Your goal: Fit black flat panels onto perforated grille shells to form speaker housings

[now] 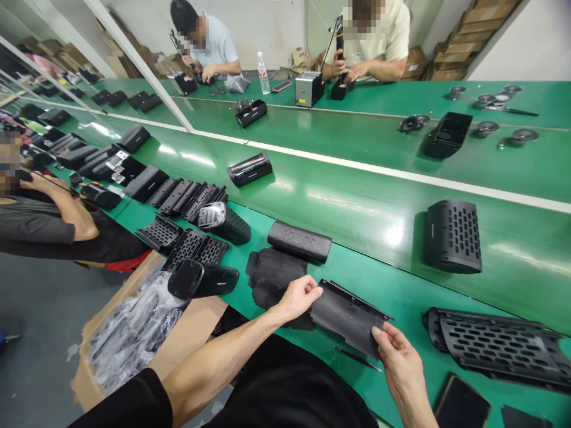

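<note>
In front of me a thin black sheet (343, 318) lies in a curved black speaker grille cover (357, 300), whose slotted far rim shows above it. My left hand (300, 298) pinches the left end of the sheet with thumb and forefinger. At the opposite end my right hand (400, 356) grips the sheet's edge, thumb on top; whether it also holds the cover I cannot tell. Beyond my left wrist lies a stack of black sheets (274, 276). A closed black speaker housing (300, 241) lies just behind that stack.
A perforated grille cover (499, 345) and a phone (464, 404) lie at right. Several covers (191, 199) and a speaker (207, 279) stand at left, above an open carton (102, 321) of plastic-wrapped parts. Speakers (452, 235) sit on the green belt (348, 208). Co-workers sit opposite and at left.
</note>
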Available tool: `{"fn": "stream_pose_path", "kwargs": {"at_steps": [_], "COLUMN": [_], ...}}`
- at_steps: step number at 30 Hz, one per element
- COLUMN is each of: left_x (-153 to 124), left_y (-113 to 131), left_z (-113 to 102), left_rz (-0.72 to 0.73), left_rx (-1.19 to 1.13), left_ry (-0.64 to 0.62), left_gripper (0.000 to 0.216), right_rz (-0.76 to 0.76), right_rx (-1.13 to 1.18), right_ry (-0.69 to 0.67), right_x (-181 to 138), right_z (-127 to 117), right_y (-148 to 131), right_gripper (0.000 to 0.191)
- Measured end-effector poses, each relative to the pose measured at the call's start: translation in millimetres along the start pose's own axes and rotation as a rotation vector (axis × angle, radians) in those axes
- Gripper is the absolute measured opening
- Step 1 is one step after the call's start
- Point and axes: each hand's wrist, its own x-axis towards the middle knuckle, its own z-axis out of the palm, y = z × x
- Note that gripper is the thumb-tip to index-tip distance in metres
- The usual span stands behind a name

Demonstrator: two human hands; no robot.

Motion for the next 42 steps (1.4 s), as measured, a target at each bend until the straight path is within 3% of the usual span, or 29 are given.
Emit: {"fn": "stream_pose_path", "kwargs": {"at_steps": [3,13,21,29,42], "left_x": [-6,-18,-26,-29,-33], "left_y": [11,35,50,41,38], "left_z": [-7,-20,-22,-31,-36], "left_rz": [0.007,-0.011,0.033,0.096,0.056], "left_rx": [-0.095,-0.362,-0.387,-0.481,-0.589], "left_ry": [-0.021,-0.132,-0.097,-0.182,-0.238], "left_gripper": [0.033,0.045,0.047,0.049,0.050], "right_rz": [0.024,0.003,-0.051,-0.103,-0.007], "right_rx": [0.078,0.168,0.110,0.103,0.180], "right_ry": [-0.007,-0.038,-0.019,-0.020,-0.035], "right_x": [-11,-45,-56,-64,-63], "right_z": [1,0,-12,-19,-17], "right_y": [-15,-55,-55,-56,-59], "right_gripper": [0.075,0.067,0.057,0.053,0.058]}}
